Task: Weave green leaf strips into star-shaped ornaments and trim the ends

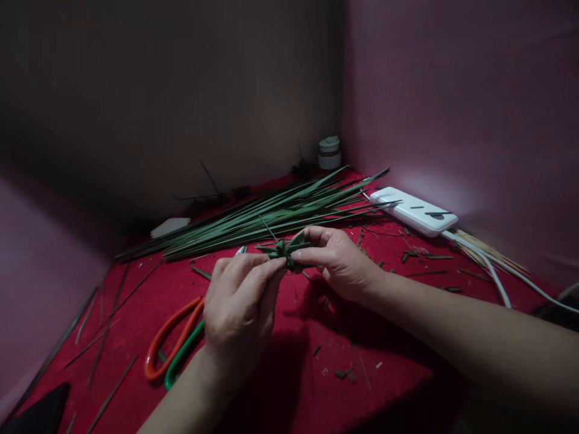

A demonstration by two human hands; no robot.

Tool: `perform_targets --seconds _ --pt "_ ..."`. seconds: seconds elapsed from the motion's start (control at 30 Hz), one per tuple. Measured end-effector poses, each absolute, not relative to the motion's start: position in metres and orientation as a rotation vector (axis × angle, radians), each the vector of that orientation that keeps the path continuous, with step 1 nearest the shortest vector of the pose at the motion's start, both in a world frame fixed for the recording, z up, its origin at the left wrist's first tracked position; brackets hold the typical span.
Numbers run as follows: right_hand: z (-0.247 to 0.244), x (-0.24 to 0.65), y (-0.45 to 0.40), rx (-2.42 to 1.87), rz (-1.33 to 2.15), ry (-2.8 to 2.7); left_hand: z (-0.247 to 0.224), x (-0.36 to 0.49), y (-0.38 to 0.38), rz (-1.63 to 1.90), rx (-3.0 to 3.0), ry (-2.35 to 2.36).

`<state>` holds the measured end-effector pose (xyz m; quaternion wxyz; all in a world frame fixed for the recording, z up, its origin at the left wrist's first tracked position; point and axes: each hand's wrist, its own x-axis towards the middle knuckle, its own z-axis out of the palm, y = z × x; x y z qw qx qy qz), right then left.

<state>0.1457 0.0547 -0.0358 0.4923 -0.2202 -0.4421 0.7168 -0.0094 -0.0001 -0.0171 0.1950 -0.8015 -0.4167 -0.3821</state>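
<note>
Between my two hands, above the red cloth (307, 337), is a small knotted piece of green leaf (283, 250) with loose ends sticking out. My left hand (242, 289) pinches it from the left, thumb and fingers pressed together. From the right, my right hand (337, 262) grips its other side between thumb and forefinger. My fingers hide part of the knot. Scissors with one orange and one green handle loop (152, 355) lie under and left of my left hand, their blades mostly covered by it.
A bundle of long green leaf strips (271, 214) lies behind my hands. At the right is a white power bank (414, 210) with cables (493, 271). A small lidded jar (330, 154) stands in the back corner. Leaf scraps (346, 375) litter the cloth; walls close in the sides.
</note>
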Motion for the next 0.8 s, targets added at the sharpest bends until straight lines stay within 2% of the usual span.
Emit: perform_targets --seconds 0.4,0.6,0.67,0.77,0.8 --pt "-0.033 0.147 0.052 -0.629 1.623 -1.216 -0.019 -0.010 -0.001 -1.045 -2.251 -1.137" --pt "-0.041 0.146 0.067 -0.666 1.675 -0.923 -0.004 -0.015 -0.001 -1.376 -2.152 -1.707" --pt "-0.041 0.146 0.071 -0.669 1.688 -0.747 -0.007 -0.022 0.007 -1.173 -2.201 -1.928" --pt "-0.037 0.147 0.074 -0.668 1.709 -0.592 -0.021 -0.029 0.020 -0.506 -2.351 -2.055" --pt "-0.036 0.148 0.074 -0.660 1.722 -0.574 -0.025 -0.029 0.023 -0.412 -2.317 -2.023"
